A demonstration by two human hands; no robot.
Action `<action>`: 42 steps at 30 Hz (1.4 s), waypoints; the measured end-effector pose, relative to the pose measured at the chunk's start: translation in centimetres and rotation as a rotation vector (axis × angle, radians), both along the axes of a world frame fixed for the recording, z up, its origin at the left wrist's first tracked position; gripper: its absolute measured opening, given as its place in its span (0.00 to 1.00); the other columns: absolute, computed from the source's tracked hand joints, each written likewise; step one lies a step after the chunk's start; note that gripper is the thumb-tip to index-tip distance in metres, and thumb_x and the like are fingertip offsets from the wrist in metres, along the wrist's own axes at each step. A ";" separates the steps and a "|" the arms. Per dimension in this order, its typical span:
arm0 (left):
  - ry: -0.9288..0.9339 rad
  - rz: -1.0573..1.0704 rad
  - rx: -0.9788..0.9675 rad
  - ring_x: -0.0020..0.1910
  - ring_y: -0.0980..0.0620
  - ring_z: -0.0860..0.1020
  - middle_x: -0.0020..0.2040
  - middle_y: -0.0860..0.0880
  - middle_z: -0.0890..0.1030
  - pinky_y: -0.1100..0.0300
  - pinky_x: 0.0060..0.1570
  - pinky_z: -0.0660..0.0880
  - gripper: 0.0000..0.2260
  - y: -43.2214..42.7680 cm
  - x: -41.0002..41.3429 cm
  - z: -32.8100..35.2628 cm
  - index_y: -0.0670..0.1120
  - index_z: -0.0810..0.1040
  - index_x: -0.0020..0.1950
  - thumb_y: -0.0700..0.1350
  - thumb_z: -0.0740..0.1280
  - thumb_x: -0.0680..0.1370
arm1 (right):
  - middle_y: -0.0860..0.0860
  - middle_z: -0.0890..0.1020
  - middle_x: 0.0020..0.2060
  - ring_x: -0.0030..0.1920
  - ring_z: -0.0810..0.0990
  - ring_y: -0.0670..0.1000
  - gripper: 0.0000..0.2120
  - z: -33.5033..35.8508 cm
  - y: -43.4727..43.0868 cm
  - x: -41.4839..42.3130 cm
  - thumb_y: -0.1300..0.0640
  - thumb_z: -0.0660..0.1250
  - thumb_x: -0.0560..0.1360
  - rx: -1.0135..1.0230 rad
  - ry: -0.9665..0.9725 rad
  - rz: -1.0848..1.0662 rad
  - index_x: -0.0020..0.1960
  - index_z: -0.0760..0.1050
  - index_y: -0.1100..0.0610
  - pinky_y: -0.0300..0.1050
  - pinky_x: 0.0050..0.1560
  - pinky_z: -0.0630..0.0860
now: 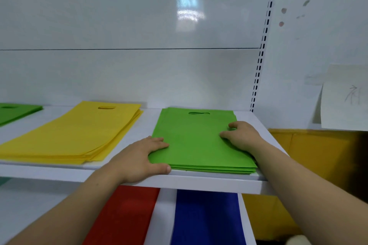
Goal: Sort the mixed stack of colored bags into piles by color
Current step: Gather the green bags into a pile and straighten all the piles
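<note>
A pile of green bags [191, 141] lies flat on the right part of a white shelf [139, 179], handle slots toward the wall. My left hand [139, 157] rests against the pile's left near corner, fingers straight on top and thumb along the front edge. My right hand [241, 137] lies on the pile's right side with fingers loosely bent on the top bag. A pile of yellow bags [73, 135] sits to the left. Another green bag [14, 111] shows at the far left edge.
On the lower shelf lie a red bag pile [127, 217] and a blue bag pile [207, 219]. A slotted upright [258, 73] bounds the shelf on the right. Beyond it are a yellow surface [318, 155] and a white paper sheet [344, 97].
</note>
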State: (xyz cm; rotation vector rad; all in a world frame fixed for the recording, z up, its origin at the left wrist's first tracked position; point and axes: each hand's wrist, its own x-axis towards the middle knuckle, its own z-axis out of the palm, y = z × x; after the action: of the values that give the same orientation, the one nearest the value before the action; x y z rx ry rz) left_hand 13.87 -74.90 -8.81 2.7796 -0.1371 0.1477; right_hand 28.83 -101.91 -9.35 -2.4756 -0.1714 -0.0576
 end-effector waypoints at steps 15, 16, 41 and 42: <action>0.023 0.041 0.000 0.74 0.58 0.56 0.77 0.55 0.58 0.66 0.69 0.50 0.63 -0.5 -0.4 1.0 0.56 0.62 0.74 0.86 0.42 0.45 | 0.52 0.65 0.73 0.71 0.65 0.56 0.32 1.1 0.6 -0.3 0.37 0.58 0.76 -0.199 0.079 0.069 0.74 0.63 0.54 0.58 0.73 0.56; 0.015 0.050 -0.012 0.74 0.58 0.57 0.77 0.54 0.58 0.66 0.70 0.50 0.62 -0.5 -0.3 1.3 0.55 0.63 0.74 0.86 0.43 0.46 | 0.53 0.65 0.73 0.72 0.64 0.57 0.33 1.5 0.5 -0.3 0.37 0.58 0.77 -0.186 0.086 0.068 0.75 0.61 0.56 0.56 0.72 0.58; -0.174 0.487 0.022 0.73 0.54 0.63 0.75 0.52 0.64 0.62 0.69 0.58 0.28 29.2 -20.4 7.9 0.51 0.64 0.74 0.57 0.66 0.76 | 0.56 0.67 0.72 0.70 0.67 0.57 0.32 10.8 36.8 -15.6 0.41 0.60 0.78 -0.126 -0.210 0.452 0.75 0.60 0.59 0.48 0.65 0.67; -0.178 0.505 0.018 0.72 0.54 0.63 0.74 0.52 0.65 0.62 0.68 0.59 0.28 30.5 -21.2 7.8 0.50 0.65 0.74 0.57 0.66 0.76 | 0.56 0.68 0.71 0.70 0.67 0.57 0.31 10.8 38.1 -16.2 0.42 0.60 0.78 -0.116 -0.215 0.459 0.74 0.61 0.59 0.47 0.64 0.67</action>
State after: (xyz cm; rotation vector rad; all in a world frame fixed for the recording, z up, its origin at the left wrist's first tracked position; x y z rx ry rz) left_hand -7.30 -44.40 -1.03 2.7551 0.5249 0.5194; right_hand 12.66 -63.80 1.45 -2.4783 -0.8495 -0.1197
